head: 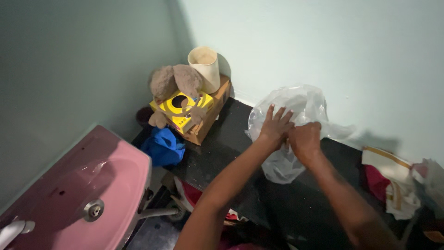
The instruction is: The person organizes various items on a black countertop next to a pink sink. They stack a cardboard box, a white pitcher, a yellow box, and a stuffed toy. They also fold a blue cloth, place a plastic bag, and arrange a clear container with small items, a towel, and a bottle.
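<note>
Head view looks down on your two hands meeting over a crumpled clear plastic bag (296,125) that lies on the black stone desk (231,153), close to the pale green wall (360,55). Your left hand (275,126) lies flat on the film with its fingers spread wide, which pins the loose plastic against the desk. Your right hand (305,139) is curled into a narrow grip right beside it, touching the left one; it seems to pinch a fold of the bag, though the knuckles hide the fingertips, so you cannot be sure. The bag bulges up behind both hands and droops below them toward the desk's front edge.

Well apart to the left, in the corner, a brown cardboard box (210,118) carries a yellow box with a black circle (182,109), and a brown plush toy (178,85) slumps over it, propped by the stack. A cream cylindrical cup (205,68) stands tilted on the cardboard box, leaning at the wall. A blue cloth bundle (163,146) sits just beside the boxes. A pink washbasin (78,185) fills the lower left, and a heap of white and red fabric (393,183) lies at the desk's right end.
</note>
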